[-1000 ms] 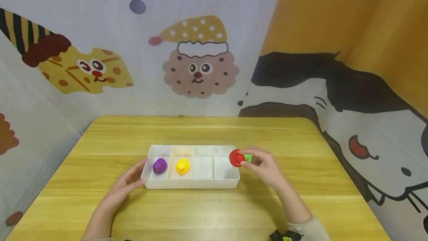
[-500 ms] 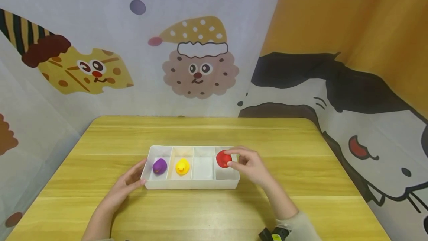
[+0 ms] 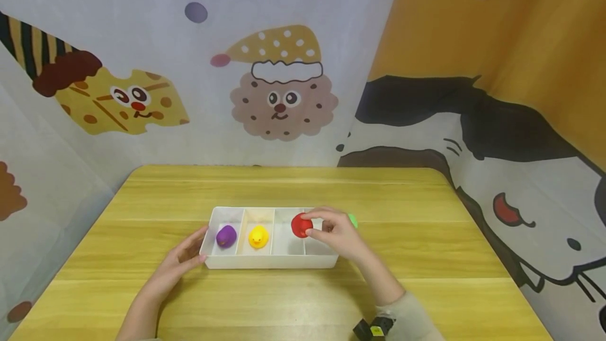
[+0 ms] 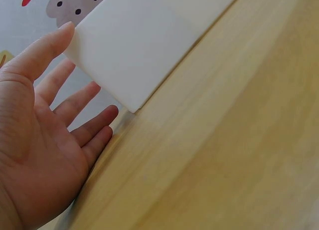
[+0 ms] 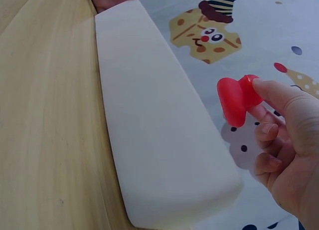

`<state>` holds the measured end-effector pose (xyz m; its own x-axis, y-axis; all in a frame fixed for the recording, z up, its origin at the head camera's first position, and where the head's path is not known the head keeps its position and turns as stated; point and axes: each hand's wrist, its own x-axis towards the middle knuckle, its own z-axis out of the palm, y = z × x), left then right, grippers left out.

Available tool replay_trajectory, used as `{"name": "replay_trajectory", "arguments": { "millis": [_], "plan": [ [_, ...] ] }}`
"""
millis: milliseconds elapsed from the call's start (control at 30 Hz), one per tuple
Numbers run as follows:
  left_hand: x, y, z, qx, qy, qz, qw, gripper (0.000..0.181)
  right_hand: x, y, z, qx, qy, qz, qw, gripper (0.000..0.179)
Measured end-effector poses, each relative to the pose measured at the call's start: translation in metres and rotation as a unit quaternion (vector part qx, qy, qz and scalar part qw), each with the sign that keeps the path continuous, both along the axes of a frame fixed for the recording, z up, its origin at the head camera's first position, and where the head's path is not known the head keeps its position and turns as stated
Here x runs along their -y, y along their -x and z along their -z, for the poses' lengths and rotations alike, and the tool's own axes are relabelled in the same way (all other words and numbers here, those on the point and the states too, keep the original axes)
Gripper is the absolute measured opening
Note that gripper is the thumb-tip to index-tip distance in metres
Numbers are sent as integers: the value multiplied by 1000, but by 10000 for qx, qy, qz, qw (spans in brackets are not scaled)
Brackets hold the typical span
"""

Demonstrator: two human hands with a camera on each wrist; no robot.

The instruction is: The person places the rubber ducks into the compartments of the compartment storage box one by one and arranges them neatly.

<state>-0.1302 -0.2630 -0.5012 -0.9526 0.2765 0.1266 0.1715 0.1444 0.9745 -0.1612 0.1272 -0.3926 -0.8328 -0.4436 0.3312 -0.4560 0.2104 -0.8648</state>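
Note:
In the head view, my right hand (image 3: 333, 230) pinches a red rubber duck (image 3: 300, 225) between thumb and fingers. The duck is held over the divider between the two right compartments of a white divided box (image 3: 272, 262). The right wrist view shows the red duck (image 5: 234, 100) raised clear of the box wall. My left hand (image 3: 177, 262) touches the box's left end, thumb at the near corner; its fingers look fairly straight in the left wrist view. A purple duck-like toy (image 3: 226, 236) lies in the leftmost compartment, and a yellow rubber duck (image 3: 258, 236) sits in the second.
A green thing (image 3: 353, 220), mostly hidden by my right hand, shows just right of the box. The box stands on a wooden table (image 3: 265, 299). Behind the table hangs a curtain (image 3: 189, 146) printed with cartoons.
My right hand has carried the red duck leftward, from the box's right end to above the right-hand divider. The left hand and the box have stayed in place.

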Motion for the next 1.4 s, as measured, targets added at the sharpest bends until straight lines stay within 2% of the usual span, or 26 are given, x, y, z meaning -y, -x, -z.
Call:
{"name": "replay_trajectory", "arguments": {
  "millis": [200,433,733,967,1400],
  "plan": [
    [0,-1,-1,56,-17,-12,10000,60,9,6,1,-44,-299,-78,9995,26],
    [0,-1,-2,115,-22,9,9999,61,16,12,2,140,-486,-190,9985,25],
    [0,0,-1,48,-17,4,10000,61,21,21,4,185,-859,-399,9953,24],
    [-1,-1,-2,92,-7,20,10000,61,18,46,44,242,-1259,-385,9910,24],
    [-1,0,-1,67,-33,37,10000,60,22,57,48,410,-1967,-348,9790,25]
  ]
}}
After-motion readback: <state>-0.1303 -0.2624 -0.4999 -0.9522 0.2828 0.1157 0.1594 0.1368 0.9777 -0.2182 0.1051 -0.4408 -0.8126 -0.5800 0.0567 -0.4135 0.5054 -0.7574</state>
